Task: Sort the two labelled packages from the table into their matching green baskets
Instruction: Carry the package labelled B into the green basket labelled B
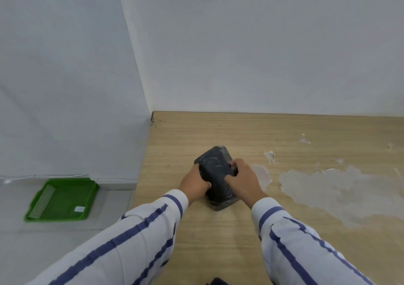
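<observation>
A dark, plastic-wrapped package [216, 171] lies on the wooden table [240, 136], near its left side. My left hand [193, 184] grips the package's left edge and my right hand [242, 181] grips its right edge. No label shows on the visible face. One green basket [63, 199] sits on the floor to the left of the table, with a small white label inside it and a white mesh strip along its left side. A second package and a second basket are out of view.
White walls meet in a corner behind the table's far left end. The table's surface is peeled in pale patches [328, 188] on the right. A dark object [217, 281] peeks in at the bottom edge. Grey tiled floor lies left of the table.
</observation>
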Tool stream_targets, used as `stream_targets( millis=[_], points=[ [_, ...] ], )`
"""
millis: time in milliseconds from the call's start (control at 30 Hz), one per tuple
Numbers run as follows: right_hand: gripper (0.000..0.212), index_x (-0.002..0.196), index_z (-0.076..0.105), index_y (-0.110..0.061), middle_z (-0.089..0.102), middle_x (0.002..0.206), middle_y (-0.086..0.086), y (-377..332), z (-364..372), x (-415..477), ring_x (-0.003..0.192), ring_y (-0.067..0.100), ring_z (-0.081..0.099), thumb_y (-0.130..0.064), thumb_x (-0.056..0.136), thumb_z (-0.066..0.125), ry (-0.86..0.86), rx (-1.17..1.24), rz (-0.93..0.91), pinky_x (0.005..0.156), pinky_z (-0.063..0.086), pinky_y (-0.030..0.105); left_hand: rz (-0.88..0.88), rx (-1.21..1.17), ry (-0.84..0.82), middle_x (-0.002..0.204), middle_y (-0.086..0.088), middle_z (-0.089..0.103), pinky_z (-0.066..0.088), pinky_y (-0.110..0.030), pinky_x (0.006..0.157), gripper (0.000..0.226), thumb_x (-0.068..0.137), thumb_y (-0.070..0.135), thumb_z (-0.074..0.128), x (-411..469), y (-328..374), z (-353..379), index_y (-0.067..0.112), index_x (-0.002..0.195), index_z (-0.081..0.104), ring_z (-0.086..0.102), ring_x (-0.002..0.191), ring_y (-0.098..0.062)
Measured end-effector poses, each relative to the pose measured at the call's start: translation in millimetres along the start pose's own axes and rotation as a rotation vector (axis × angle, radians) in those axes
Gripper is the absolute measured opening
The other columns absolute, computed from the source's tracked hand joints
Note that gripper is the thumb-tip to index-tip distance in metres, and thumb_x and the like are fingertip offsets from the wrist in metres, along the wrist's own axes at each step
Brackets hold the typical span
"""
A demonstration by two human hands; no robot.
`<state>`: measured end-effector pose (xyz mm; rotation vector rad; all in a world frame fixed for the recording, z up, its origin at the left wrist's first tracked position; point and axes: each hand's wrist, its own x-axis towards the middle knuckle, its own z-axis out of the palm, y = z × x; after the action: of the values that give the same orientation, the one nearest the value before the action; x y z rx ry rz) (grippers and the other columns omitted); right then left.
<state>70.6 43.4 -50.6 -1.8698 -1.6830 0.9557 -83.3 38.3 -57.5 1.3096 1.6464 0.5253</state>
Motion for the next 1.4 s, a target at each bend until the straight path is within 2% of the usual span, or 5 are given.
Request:
stream_targets(
  millis=[300,633,900,1200,1400],
  points=[
    [0.060,0.137,0.034,-0.021,0.052,0.127,0.004,-30.0,18.8,-3.6,0.106,0.028,0.052,-0.011,0.081,0.049,-0.002,-0.720,-0.580,0.088,0.042,0.040,-0.129,-0.166,0.239,0.135,-0.014,0.052,0.041,-0.042,0.102,0.056,0.092,0.047,0.036,6.7,10.9,-41.6,0.011,0.135,0.043,0.052,0.119,-0.033],
    [0.044,0.130,0.053,-0.022,0.035,0.149,0.007,-0.2,32.5,-1.1,0.136,0.025,0.030,-0.033,0.088,0.048,-0.267,-0.578,-0.324,0.111,0.027,0.040,-0.028,0.045,0.106,0.098,0.001,0.059,0.044,-0.027,0.068,0.043,0.087,0.007,0.042,-9.5,-43.9,-37.8,0.022,0.127,0.045,0.056,0.083,-0.017],
    [0.057,0.139,0.030,-0.036,0.016,0.155,0.012,-5.3,39.3,-1.0,0.139,0.032,0.017,-0.040,0.084,0.043,-0.258,-0.731,-0.161,0.109,0.021,0.048,-0.184,-0.068,0.231,0.146,-0.014,0.035,0.042,-0.035,0.093,0.070,0.087,0.014,0.058,-7.0,-44.0,-32.3,0.013,0.146,0.020,0.045,0.125,-0.031],
    [0.057,0.122,0.046,-0.017,0.048,0.116,0.013,-29.2,55.0,-11.5,0.102,0.031,0.049,-0.060,0.084,0.045,-0.128,-0.764,-0.019,0.081,0.042,0.038,-0.043,-0.019,0.073,0.113,-0.007,0.064,0.048,-0.035,0.087,0.031,0.081,0.010,0.050,-6.3,-33.1,-28.5,0.023,0.110,0.052,0.059,0.096,-0.022],
    [0.057,0.137,0.037,-0.029,0.021,0.152,0.010,-21.8,46.2,3.4,0.136,0.033,0.023,-0.041,0.085,0.055,-0.136,-0.597,-0.151,0.106,0.030,0.047,0.110,0.342,-0.098,0.119,-0.008,0.065,0.046,-0.034,0.087,0.037,0.089,0.020,0.043,14.3,-20.1,-47.9,0.021,0.125,0.054,0.060,0.103,-0.028]
  ],
)
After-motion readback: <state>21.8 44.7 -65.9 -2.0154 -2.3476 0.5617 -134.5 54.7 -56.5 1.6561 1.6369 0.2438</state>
